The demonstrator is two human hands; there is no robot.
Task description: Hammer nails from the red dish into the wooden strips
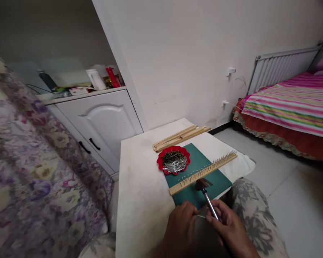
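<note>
Nails (223, 160) stand in rows along a wooden strip (199, 176), which lies aslant across a green mat (187, 196) on a white-topped table (138, 182). They rise taller toward the strip's right end and sit lower toward the left, where the tip shows plain wood. The right hand (230, 224) is curled round the shaft of a hammer (211, 205), whose dark head is near the strip's front edge; I cannot tell whether it touches the mat. Between the 2 hands runs 1 thin, pale piece (201, 216), seemingly a nail: the left hand (181, 220) pinches 1 end, and the right fingertips meet the other. A red bowl (159, 165) with a scalloped rim, filled with loose nails (174, 161), some silver and some darker, sits at the mat's back left. Behind it, more strips (181, 139) lie side by side on the table. Patterned trousers (249, 204) show beside the right hand, a flowered curtain (43, 172) hangs at the left, and a bed (293, 104) stands at the right.
</note>
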